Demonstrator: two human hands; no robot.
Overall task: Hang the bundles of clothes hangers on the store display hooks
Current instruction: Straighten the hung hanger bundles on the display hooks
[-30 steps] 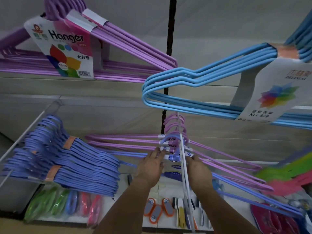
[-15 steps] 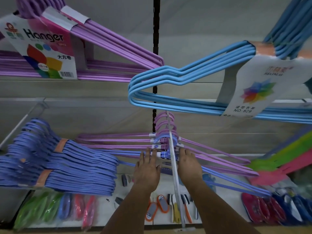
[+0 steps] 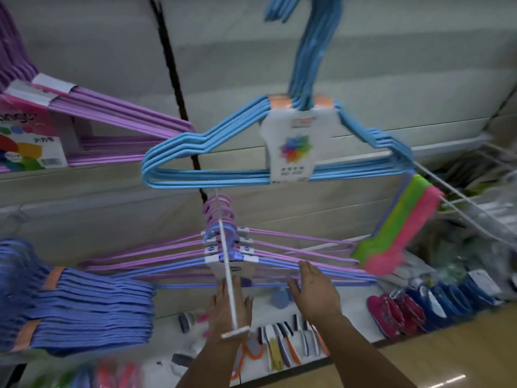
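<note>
Forearms are seen reaching up from the lower edge of the view toward a white metal display hook [image 3: 227, 278] that juts out toward the camera. The left hand [image 3: 227, 306] is held just under this hook, behind its white end bar, with fingers straight and pointing up at the card label of the front bundle; its grip is wide and nothing is clasped. The right hand [image 3: 314, 292] is raised just beside it, fingers straight and together, the fingertips [image 3: 305, 266] at the right shoulder wires of the hanging bundles; whether they touch cannot be told, and nothing is held.

Bundles of thin wire clothes hangers in lilac and periwinkle [image 3: 223, 247] are hung on that hook, one behind another, each banded with white labels near the neck.

Below them, small brushes and scrapers with coloured handles [image 3: 282, 348] are laid on a white shelf. To the left, a thick stack of periwinkle hanger bundles with orange bands [image 3: 84, 303] is hung. To the right, green and pink plastic hangers [image 3: 400, 228] are seen, blurred.

Higher and farther, a bundle of sky-blue wire hangers with a white pinwheel card [image 3: 279, 152] is hung, and at upper left a purple hanger bundle with a colourful printed card [image 3: 92, 119] is seen against the pale wall panels.
</note>
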